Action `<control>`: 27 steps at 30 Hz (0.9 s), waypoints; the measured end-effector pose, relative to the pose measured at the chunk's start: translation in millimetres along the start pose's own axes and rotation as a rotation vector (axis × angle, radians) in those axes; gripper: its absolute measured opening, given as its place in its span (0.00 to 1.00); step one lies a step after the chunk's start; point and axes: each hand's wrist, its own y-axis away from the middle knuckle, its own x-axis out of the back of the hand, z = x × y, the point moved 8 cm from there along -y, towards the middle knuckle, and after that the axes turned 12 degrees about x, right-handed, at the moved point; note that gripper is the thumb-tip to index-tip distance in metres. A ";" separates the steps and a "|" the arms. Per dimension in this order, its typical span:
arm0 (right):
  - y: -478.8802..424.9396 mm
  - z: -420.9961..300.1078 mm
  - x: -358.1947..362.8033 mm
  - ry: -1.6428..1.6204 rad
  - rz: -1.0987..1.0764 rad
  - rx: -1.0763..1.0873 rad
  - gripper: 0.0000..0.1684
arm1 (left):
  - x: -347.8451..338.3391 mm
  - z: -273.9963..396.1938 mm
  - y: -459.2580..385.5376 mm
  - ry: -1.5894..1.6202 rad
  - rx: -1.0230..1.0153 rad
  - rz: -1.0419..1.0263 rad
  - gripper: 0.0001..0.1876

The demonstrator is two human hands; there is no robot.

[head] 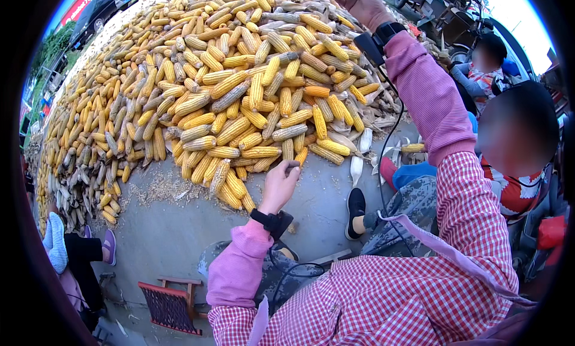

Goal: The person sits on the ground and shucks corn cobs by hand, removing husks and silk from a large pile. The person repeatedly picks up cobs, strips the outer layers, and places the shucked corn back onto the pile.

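A large heap of husked corn cobs [233, 85], yellow and greyish, spreads over the concrete floor before me. My left hand [280, 184] is at the near edge of the heap, back upward and fingers bent, close to an orange-yellow cob [301, 157]; whether it touches that cob I cannot tell. My right hand [359, 4] reaches out over the far right side of the heap, near dry husks [377, 101]. Its fingertips are partly cut off by the picture's top edge, and I cannot tell whether it holds anything. Both wrists bear black strapped devices with cables.
A folding stool [168, 306] stands at the lower left, near a person in purple shoes [109, 246]. Two people sit at the right, the nearer in a red patterned top [516, 193]. Loose kernels [166, 188] lie on the floor. Vehicles [96, 13] stand beyond the heap.
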 end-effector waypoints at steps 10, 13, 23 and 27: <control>442.9 396.2 31.8 0.317 0.370 -1.273 0.15 | -29.0 18.2 32.3 -0.208 -0.009 -0.204 0.15; 507.9 452.0 25.0 0.354 0.441 -1.351 0.17 | -32.2 22.2 31.9 -0.235 0.030 -0.248 0.16; 478.7 510.1 6.4 1.109 0.496 -1.418 0.79 | -31.4 35.2 18.6 -0.311 0.007 -0.211 0.15; 483.1 508.3 3.6 1.210 0.633 -1.399 0.75 | -30.6 20.2 16.3 -0.338 0.038 -0.193 0.16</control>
